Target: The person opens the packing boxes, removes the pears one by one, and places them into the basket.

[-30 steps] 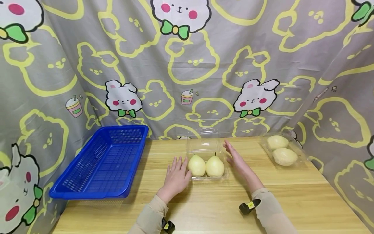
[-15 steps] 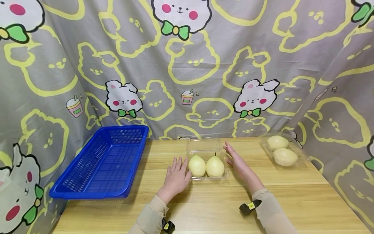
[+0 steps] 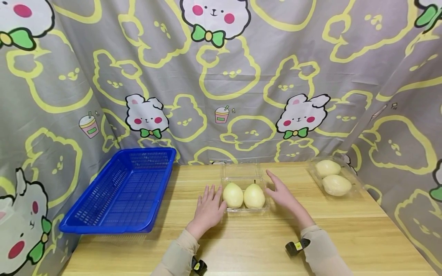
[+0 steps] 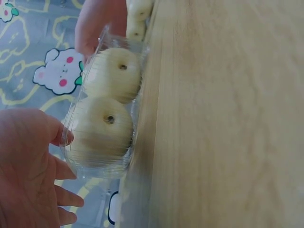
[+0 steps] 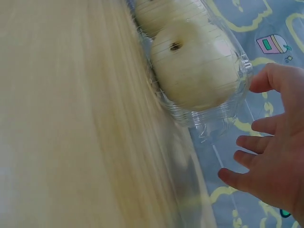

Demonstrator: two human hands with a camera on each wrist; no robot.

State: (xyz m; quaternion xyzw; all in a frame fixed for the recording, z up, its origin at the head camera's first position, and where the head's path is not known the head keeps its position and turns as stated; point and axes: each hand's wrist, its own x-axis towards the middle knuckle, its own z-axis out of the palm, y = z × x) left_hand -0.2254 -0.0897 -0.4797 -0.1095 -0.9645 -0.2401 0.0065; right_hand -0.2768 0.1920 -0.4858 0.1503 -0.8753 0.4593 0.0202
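Note:
Two pale yellow pears (image 3: 233, 195) sit side by side in a clear plastic clamshell box (image 4: 97, 170) at the middle of the table. Its lid (image 3: 241, 171) stands open toward the curtain. Along the left side of the box lies my left hand (image 3: 209, 207), fingers extended, its thumb at the rim in the left wrist view. My right hand (image 3: 283, 195) is on the other side, fingers spread and straight. In the right wrist view its thumb (image 5: 262, 81) is close to the box rim; whether it touches is unclear. Neither hand grips anything.
A blue plastic basket (image 3: 152, 228) with mesh walls stands on the left of the wooden table (image 3: 241, 245). At the back right is another clear box holding two pears (image 3: 336, 185). A patterned grey curtain (image 3: 190, 76) closes off the back and sides.
My right hand has turned slightly, its thumb and index finger spreading apart and its wrist shifting a little to the right. The left hand and the pears have stayed in place.

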